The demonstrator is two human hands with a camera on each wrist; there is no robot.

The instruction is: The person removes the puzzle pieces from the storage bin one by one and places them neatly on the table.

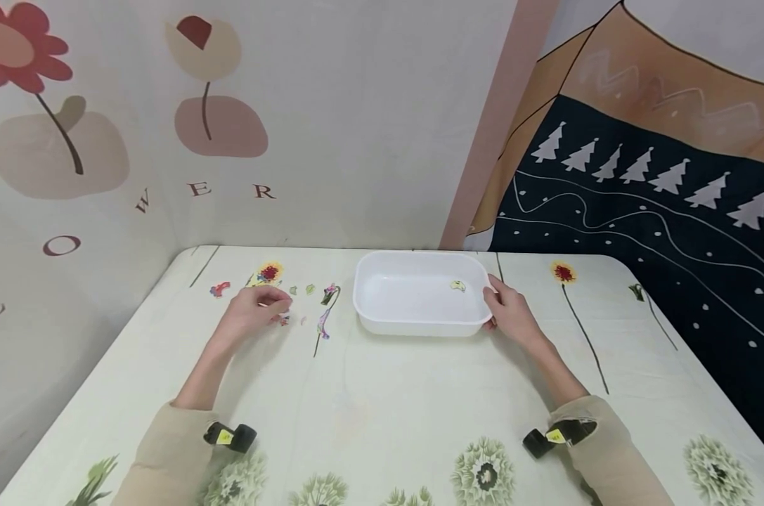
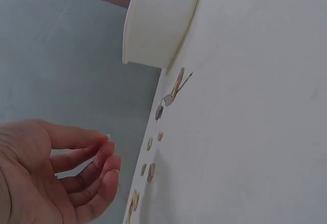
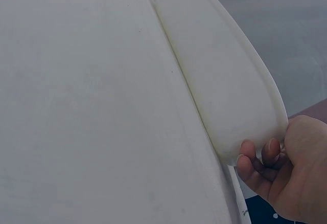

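A white plastic tray [image 1: 419, 328] stands at the back middle of the table. My right hand [image 1: 511, 309] grips its right end, thumb at the rim and fingers curled underneath. Inside the tray lies a small flat yellow-green piece [image 1: 458, 286]. My left hand [image 1: 255, 309] hovers left of the tray, its fingers loosely bent and thumb tip close to the index fingertip; nothing shows between them. Close by it are a reddish-blue piece [image 1: 284, 320], a green piece [image 1: 310, 289] and a pink piece [image 1: 303, 321]. Farther left lies a red and blue piece [image 1: 220, 289].
The tablecloth [image 1: 356, 407] is pale with printed flowers, some beside the small pieces. White cloth [image 1: 356, 140] with flower prints hangs behind the table, and dark cloth [image 1: 660, 225] with white trees hangs at the right. Each wrist wears a black camera [image 1: 230, 436].
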